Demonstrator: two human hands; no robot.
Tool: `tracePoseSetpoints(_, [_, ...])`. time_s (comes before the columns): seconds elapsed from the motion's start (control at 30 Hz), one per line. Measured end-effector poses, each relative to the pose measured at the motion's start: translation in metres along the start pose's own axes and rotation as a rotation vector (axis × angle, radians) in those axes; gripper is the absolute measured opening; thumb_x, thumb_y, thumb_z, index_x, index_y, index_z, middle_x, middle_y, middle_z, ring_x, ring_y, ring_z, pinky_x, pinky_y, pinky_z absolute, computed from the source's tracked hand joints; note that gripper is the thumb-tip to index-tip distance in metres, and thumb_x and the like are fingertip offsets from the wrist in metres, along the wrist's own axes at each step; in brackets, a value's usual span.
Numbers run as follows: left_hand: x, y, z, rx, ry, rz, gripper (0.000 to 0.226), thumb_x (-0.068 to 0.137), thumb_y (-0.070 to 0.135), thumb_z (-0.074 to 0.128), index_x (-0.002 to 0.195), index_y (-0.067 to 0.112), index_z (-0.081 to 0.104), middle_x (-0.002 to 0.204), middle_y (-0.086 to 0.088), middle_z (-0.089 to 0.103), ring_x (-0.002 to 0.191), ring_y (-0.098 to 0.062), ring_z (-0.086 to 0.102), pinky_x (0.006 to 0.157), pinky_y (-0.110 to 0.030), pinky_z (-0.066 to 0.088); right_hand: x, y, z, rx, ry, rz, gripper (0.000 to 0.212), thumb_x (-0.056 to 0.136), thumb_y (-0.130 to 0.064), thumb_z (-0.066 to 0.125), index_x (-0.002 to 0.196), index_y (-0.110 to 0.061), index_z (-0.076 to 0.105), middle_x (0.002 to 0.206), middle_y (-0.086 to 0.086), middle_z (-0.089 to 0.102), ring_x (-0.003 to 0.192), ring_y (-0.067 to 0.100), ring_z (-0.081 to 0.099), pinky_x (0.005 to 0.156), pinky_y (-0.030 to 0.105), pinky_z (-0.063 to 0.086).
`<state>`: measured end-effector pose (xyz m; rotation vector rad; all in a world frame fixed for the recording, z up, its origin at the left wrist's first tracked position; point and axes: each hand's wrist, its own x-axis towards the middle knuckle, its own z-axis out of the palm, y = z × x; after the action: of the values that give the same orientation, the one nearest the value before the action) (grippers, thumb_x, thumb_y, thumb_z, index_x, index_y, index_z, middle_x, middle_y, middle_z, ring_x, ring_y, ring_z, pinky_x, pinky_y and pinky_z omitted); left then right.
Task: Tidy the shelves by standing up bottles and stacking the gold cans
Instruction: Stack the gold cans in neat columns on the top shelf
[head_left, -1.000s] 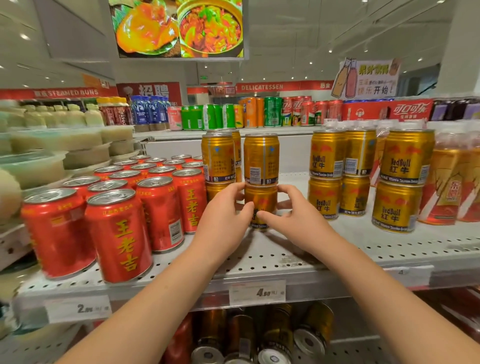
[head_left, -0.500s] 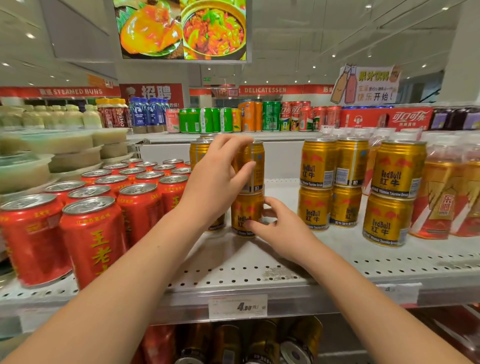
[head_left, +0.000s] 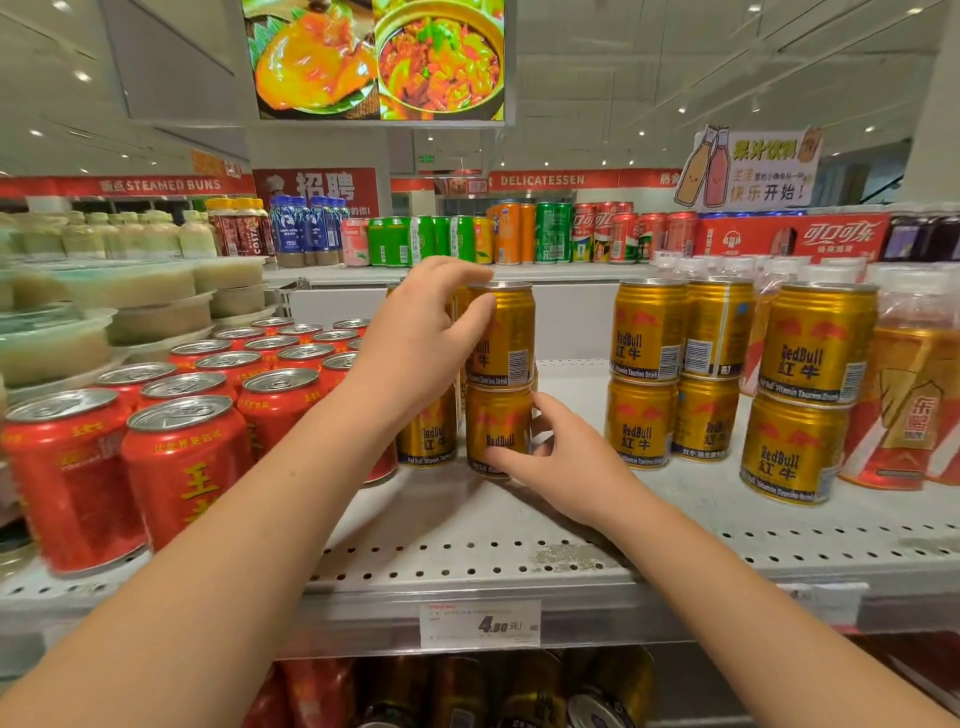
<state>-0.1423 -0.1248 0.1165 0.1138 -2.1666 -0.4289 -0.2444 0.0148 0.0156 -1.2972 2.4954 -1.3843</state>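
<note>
On the shelf (head_left: 467, 525), the left hand (head_left: 421, 332) has its fingers wrapped round the top can (head_left: 501, 332), which sits on the bottom can (head_left: 496, 431) that the right hand (head_left: 566, 462) steadies with fingers curled to its side. If the top can sits off-centre or the lower one gets nudged, the stack could tip toward the red cans (head_left: 182, 457) or off the edge. Gold labels read "RedBull" and "Vitamin Taurine Drink"; signs say "STEAMED BUNS" and "DELICATESSEN", the price tag (head_left: 480, 623) "4.80".

Bare shelf (head_left: 561, 364) lies open right of the middle gold stack (head_left: 501, 379). Red cans (head_left: 182, 467) crowd its left; more gold stacks (head_left: 644, 374) stand further right.
</note>
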Motion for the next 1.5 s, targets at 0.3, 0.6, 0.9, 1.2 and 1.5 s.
tracePoseSetpoints(0.3, [0.008, 0.009, 0.001, 0.012, 0.033, 0.017, 0.025, 0.097, 0.047, 0.061, 0.108, 0.025, 0.069, 0.114, 0.003, 0.054, 0.084, -0.008, 0.052, 0.076, -0.02, 0.048, 0.0, 0.003, 0.0, 0.037, -0.023, 0.001, 0.073, 0.076, -0.062, 0.074, 0.14, -0.047, 0.042, 0.119, -0.023, 0.062, 0.083, 0.003, 0.065, 0.083, 0.035, 0.057])
tracePoseSetpoints(0.6, [0.003, 0.001, 0.002, -0.055, 0.034, -0.004, 0.021, 0.102, 0.034, 0.056, 0.119, 0.026, 0.067, 0.114, 0.007, 0.053, 0.081, -0.001, 0.054, 0.072, -0.009, 0.04, 0.002, 0.001, 0.004, -0.047, -0.004, -0.022, 0.079, 0.066, -0.074, 0.069, 0.134, -0.046, 0.041, 0.115, -0.019, 0.055, 0.088, -0.002, 0.06, 0.075, 0.026, 0.053])
tracePoseSetpoints(0.9, [-0.001, 0.0, 0.002, -0.16, 0.009, -0.038, 0.025, 0.103, 0.022, 0.055, 0.127, 0.025, 0.064, 0.119, 0.006, 0.06, 0.089, -0.012, 0.065, 0.081, -0.034, 0.06, 0.003, 0.001, 0.005, -0.09, 0.036, 0.028, 0.074, 0.077, -0.062, 0.073, 0.14, -0.039, 0.041, 0.09, -0.025, 0.057, 0.073, -0.001, 0.061, 0.06, 0.021, 0.045])
tracePoseSetpoints(1.2, [-0.006, -0.001, 0.0, -0.081, -0.034, 0.002, 0.038, 0.103, 0.02, 0.056, 0.141, 0.022, 0.055, 0.132, 0.006, 0.054, 0.081, -0.001, 0.059, 0.07, -0.004, 0.045, 0.001, -0.012, 0.011, -0.183, 0.095, 0.022, 0.066, 0.076, -0.067, 0.07, 0.13, -0.039, 0.043, 0.095, -0.025, 0.055, 0.079, -0.002, 0.058, 0.059, 0.02, 0.043])
tracePoseSetpoints(1.5, [-0.018, 0.037, 0.051, -0.183, -0.054, 0.123, 0.042, 0.098, 0.027, 0.062, 0.138, 0.024, 0.052, 0.124, 0.006, 0.056, 0.086, -0.001, 0.06, 0.075, -0.014, 0.048, -0.059, 0.022, -0.052, -0.246, 0.306, -0.064, 0.046, 0.092, -0.049, 0.06, 0.135, -0.041, 0.045, 0.119, -0.019, 0.054, 0.103, 0.0, 0.056, 0.085, 0.027, 0.054])
